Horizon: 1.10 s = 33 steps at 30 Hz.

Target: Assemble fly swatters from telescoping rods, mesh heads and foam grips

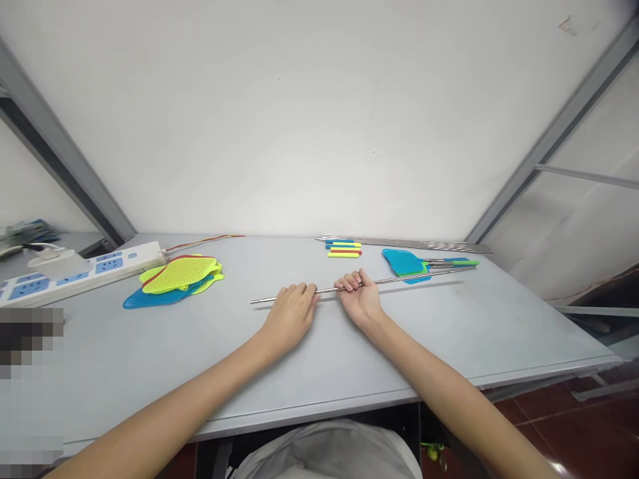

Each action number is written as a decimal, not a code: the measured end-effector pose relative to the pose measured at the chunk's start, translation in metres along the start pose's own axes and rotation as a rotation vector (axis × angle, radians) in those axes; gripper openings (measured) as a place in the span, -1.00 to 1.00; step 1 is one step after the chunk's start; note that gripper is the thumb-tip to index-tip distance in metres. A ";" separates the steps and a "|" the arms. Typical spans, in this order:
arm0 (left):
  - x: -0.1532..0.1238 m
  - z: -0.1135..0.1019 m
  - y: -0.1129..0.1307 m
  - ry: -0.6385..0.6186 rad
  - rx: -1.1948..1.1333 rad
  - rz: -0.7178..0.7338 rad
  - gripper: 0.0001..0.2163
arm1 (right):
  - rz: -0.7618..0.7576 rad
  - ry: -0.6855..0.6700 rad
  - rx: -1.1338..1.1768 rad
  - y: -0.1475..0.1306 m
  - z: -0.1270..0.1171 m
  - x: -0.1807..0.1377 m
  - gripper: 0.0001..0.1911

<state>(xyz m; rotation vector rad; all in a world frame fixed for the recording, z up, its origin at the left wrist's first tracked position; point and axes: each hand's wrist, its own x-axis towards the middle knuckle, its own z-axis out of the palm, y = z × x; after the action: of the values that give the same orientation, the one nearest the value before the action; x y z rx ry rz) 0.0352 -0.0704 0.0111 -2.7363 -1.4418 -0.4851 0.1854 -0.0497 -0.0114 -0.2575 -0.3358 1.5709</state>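
A long thin metal rod [327,290] runs sideways just above the grey table, its right end a little farther off than its left. My left hand [293,307] is closed over it from above, knuckles up. With the palm turned up, my right hand [360,299] curls its fingers round the rod near its middle. Beyond my right hand lie several coloured plastic handle sleeves [344,253], blue, yellow and red. The rod's right part passes in front of finished-looking fly swatters [402,261] with blue and green heads.
Loose fly swatter heads [182,274], yellow, red-edged and blue, lie at the left on the table [200,372]. Behind them stretches a white power strip [114,266] with a plugged-in adapter. A bundle of metal rods [424,245] lies along the wall [309,120].
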 end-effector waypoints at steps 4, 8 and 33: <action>-0.001 0.005 0.005 0.032 -0.018 -0.022 -0.65 | 0.103 -0.070 -0.033 0.010 0.009 -0.007 -0.69; 0.001 0.005 0.000 0.078 -0.026 -0.086 -0.58 | 0.162 -0.132 -0.064 0.011 0.019 -0.013 -0.72; 0.005 -0.001 -0.015 -0.048 -0.078 -0.170 -0.56 | 0.086 -0.027 0.006 -0.001 0.001 -0.001 -0.67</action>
<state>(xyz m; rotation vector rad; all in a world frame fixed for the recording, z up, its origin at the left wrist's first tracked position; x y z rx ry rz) 0.0254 -0.0576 0.0117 -2.7145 -1.7125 -0.4942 0.1857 -0.0506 -0.0106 -0.2492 -0.3444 1.6607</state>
